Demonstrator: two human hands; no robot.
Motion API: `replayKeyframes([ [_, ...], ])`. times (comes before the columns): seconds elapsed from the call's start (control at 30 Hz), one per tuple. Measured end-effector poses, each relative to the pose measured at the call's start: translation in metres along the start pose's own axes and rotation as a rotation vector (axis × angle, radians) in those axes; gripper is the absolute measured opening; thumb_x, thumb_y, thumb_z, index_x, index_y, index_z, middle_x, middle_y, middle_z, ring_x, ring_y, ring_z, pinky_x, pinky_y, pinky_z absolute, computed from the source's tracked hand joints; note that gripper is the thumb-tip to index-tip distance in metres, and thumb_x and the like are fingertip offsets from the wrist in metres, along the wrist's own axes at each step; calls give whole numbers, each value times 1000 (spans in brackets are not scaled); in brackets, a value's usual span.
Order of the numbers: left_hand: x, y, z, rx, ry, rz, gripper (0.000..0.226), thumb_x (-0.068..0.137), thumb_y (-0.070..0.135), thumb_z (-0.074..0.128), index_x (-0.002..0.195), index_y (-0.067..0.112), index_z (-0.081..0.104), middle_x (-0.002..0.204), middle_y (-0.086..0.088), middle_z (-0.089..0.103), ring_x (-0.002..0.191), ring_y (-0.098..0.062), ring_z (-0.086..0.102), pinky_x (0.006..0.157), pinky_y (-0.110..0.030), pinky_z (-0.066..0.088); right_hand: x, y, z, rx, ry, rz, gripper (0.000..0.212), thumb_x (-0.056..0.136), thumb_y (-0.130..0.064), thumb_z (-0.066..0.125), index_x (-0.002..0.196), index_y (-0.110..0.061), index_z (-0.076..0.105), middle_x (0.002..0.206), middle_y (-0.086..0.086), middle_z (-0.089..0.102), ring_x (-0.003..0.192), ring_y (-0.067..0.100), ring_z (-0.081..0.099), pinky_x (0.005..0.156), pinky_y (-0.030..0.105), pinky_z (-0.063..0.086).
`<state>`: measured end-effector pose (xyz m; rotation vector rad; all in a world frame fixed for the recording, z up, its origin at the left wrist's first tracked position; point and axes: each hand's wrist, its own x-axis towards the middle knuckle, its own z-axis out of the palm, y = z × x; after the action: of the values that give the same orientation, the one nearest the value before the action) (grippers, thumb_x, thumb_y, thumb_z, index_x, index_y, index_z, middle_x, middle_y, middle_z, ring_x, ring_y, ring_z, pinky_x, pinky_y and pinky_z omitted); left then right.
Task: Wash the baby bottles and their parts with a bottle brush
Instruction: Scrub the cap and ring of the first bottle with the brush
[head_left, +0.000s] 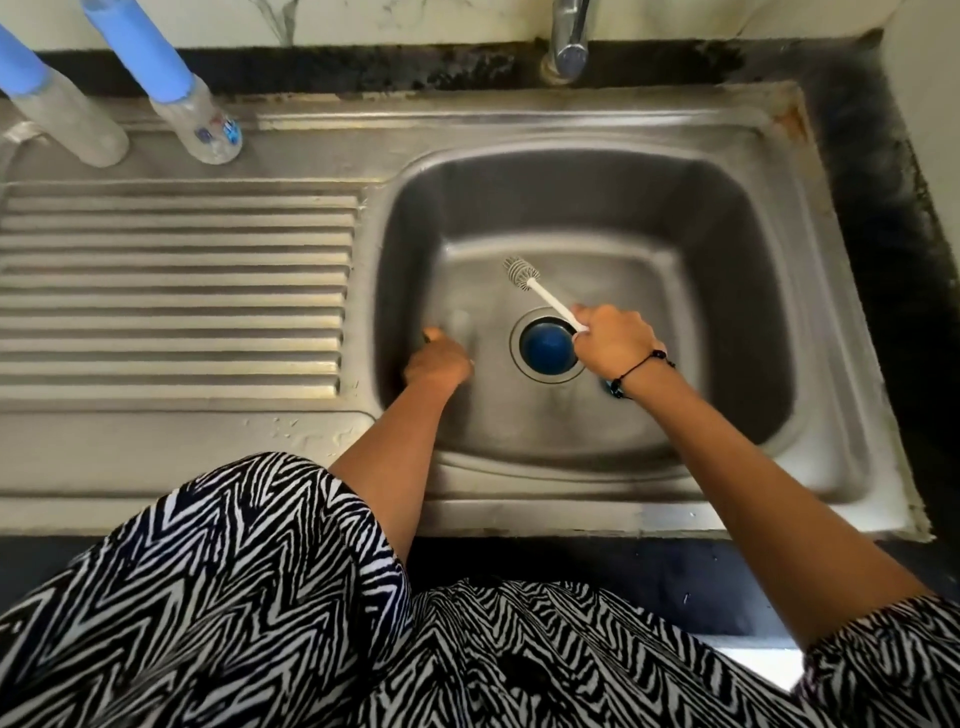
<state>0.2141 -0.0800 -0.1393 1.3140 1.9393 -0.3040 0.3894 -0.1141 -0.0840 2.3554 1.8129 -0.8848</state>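
Observation:
My right hand (613, 345) grips the handle of a white bottle brush (521, 272), whose bristle head points up-left over the sink floor. My left hand (439, 361) is low at the basin's left wall, fingers curled. It is motion-blurred and seems to hold a faint clear bottle (461, 323). A round blue part (548, 345) sits in the drain. Another small blue piece (609, 387) peeks out under my right wrist. Two clear bottles with blue caps (200, 122) (78, 127) stand at the back left of the drainboard.
The steel sink basin (727, 312) fills the centre and right, with a ribbed drainboard (176, 291) to its left. The tap (569, 39) stands behind the basin. Dark countertop (893, 260) borders the right side.

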Motion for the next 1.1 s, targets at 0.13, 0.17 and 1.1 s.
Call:
replayKeyframes([
  [0.13,3,4,1,70,62,4,66,92,35,59,138,3,24,139,-18,45,128,-34,46,98,-39,40,7,10,-2,16,-7,34,41,90,-9,40,123,-27,55,85,7,51,74,27,49,64,30,38],
  [0.17,4,6,2,63,77,1,66,91,35,59,138,4,25,140,-18,44,128,-34,45,98,-39,40,8,13,-3,21,-7,42,42,90,-8,40,124,-27,55,85,6,52,73,26,49,63,30,39],
  [1.1,-11,132,123,466,-56,764,51,96,18,48,143,9,30,134,-15,39,126,-32,38,99,-41,40,9,68,-28,130,29,179,42,93,-15,46,133,-23,51,121,18,57,108,39,55,91,43,49],
])
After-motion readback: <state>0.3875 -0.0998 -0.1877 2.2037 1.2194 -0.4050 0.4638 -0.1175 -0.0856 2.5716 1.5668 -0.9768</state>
